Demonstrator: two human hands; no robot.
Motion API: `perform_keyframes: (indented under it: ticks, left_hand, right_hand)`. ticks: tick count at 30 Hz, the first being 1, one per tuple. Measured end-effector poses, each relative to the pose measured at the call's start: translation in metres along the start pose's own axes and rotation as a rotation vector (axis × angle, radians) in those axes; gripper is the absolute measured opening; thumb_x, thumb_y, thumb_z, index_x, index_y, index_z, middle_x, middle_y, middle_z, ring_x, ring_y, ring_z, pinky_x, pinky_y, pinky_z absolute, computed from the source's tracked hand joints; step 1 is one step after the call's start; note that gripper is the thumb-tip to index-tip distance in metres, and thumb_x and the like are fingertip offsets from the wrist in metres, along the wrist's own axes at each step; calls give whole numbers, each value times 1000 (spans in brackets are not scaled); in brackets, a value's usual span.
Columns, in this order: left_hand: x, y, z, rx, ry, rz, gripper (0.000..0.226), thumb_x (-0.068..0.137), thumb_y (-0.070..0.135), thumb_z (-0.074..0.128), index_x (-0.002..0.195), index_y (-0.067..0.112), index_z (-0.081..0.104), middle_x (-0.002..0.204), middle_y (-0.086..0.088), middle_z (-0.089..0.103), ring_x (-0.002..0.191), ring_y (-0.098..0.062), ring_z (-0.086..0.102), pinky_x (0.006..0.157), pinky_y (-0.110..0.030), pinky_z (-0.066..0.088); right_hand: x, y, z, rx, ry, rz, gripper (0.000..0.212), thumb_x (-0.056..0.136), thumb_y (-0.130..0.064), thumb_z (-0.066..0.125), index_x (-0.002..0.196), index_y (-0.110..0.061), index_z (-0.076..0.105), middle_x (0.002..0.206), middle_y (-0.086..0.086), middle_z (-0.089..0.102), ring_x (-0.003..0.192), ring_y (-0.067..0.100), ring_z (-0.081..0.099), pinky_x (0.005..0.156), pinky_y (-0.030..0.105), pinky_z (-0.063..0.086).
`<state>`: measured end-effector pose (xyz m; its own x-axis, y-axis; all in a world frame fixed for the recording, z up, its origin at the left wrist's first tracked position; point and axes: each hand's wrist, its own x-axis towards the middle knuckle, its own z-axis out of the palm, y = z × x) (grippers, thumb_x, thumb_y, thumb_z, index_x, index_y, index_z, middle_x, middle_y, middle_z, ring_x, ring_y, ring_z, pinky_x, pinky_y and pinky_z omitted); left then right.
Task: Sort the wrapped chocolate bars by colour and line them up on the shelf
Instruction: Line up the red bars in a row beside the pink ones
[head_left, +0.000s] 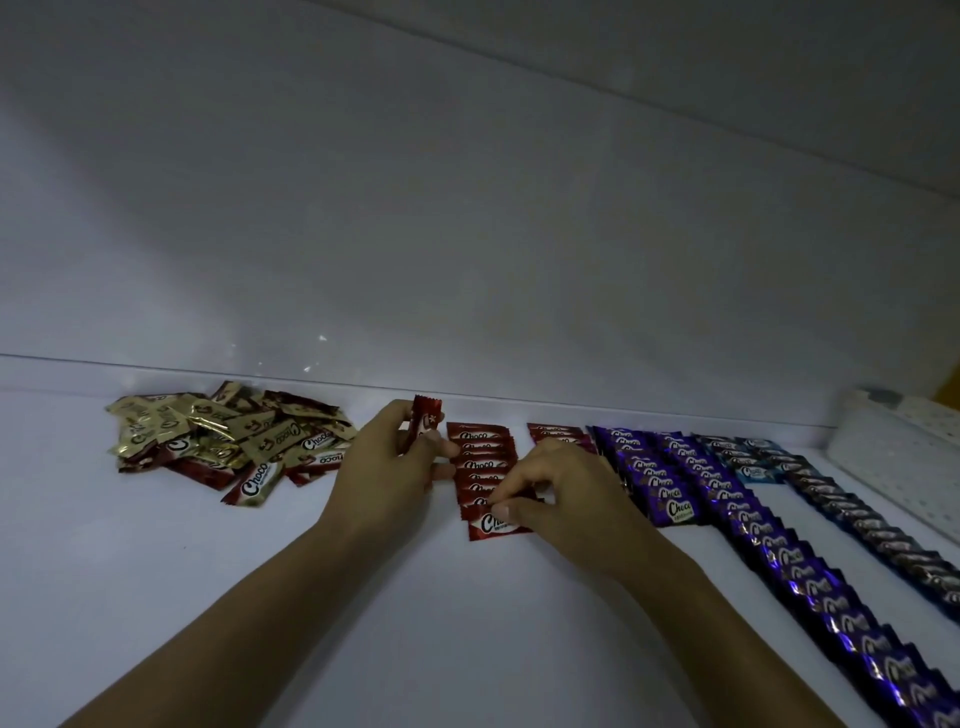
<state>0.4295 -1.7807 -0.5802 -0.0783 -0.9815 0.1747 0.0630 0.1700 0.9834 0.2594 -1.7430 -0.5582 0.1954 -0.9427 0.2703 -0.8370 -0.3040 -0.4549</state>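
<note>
A loose heap of gold and red wrapped bars (228, 441) lies at the back left of the white shelf (260, 571). In the middle runs a row of red bars (480, 462), overlapping front to back. My left hand (384, 467) holds a few red bars (425, 422) upright just left of that row. My right hand (550, 493) pinches the nearest red bar (491, 522) at the row's front end. A second short red row (556, 432) sits behind my right hand, partly hidden. Purple rows (670, 488), a light blue group (753, 462) and a dark blue row (872, 525) lie to the right.
The shelf's white back wall (467, 234) rises just behind the bars. A white perforated tray or divider (893, 441) stands at the far right. Bare shelf surface spreads in front of the heap and between my forearms.
</note>
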Motion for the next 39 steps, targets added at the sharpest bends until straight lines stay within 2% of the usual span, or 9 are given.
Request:
perform_keyframes:
  ticks: [8, 10, 13, 20, 23, 26, 30, 33, 39]
  left_hand:
    - [-3, 13, -1, 1, 37, 45, 22, 97, 23, 51, 88, 15, 70, 69, 13, 71, 64, 4, 64, 50, -5, 44]
    - [-2, 19, -3, -50, 59, 27, 17, 96, 19, 54, 85, 18, 67, 59, 16, 65, 55, 3, 60, 46, -8, 41]
    - [-3, 20, -3, -135, 25, -32, 8, 93, 16, 59, 90, 17, 66, 74, 5, 71, 58, -4, 63, 48, -16, 45]
    - [-11, 19, 4, -152, -176, -1, 10, 88, 12, 65, 78, 11, 63, 72, -7, 71, 61, -8, 66, 49, -14, 47]
    - [-14, 13, 5, 261, -269, 177, 8, 88, 17, 66, 79, 17, 66, 75, 3, 69, 64, -2, 62, 57, -18, 49]
    - [-13, 7, 1, 786, -182, 367, 6, 90, 36, 57, 87, 36, 62, 81, 18, 63, 73, 1, 57, 66, -24, 49]
    - [-6, -4, -7, 988, 11, 489, 20, 92, 43, 50, 107, 34, 59, 99, 15, 59, 90, -7, 50, 73, -29, 46]
    - [-2, -11, -9, 1002, 54, 458, 27, 92, 43, 49, 114, 31, 58, 102, 14, 59, 87, -5, 44, 71, -27, 43]
    - [4, -18, -10, 1029, 72, 442, 29, 93, 45, 50, 118, 31, 57, 103, 14, 61, 85, -4, 43, 67, -25, 38]
  right_hand:
    - [-1, 2, 10, -50, 78, 4, 13, 79, -27, 73, 79, -29, 60, 85, -12, 55, 83, 6, 52, 89, 36, 43]
    - [-1, -1, 8, 89, 145, -5, 7, 84, -22, 69, 79, -23, 64, 79, -9, 61, 75, 5, 56, 78, 31, 48]
    - [1, -13, 2, 467, 188, 56, 12, 92, -23, 58, 82, -23, 66, 73, -9, 67, 67, 2, 62, 66, 24, 53]
    - [-1, -18, -4, 849, 263, 168, 8, 86, -8, 65, 80, -11, 68, 67, 0, 69, 63, 10, 65, 59, 20, 51]
    - [-1, -21, -9, 968, 315, 219, 9, 88, -8, 62, 79, -4, 64, 56, -3, 65, 49, 2, 60, 46, 12, 45]
    - [-2, -22, -15, 1028, 360, 212, 8, 88, -6, 61, 85, 1, 64, 64, 4, 68, 55, 9, 64, 50, 18, 51]
    - [-3, -9, -25, 615, 159, 117, 14, 81, -7, 71, 93, -12, 66, 60, -1, 66, 55, 4, 61, 55, 18, 50]
    - [-4, -2, -22, 328, -42, 121, 18, 73, -14, 79, 80, -22, 65, 61, -8, 68, 60, 4, 67, 60, 20, 54]
    - [-5, -1, -17, 225, -194, 2, 25, 79, -5, 73, 103, -11, 73, 90, -4, 74, 80, 3, 68, 73, 14, 53]
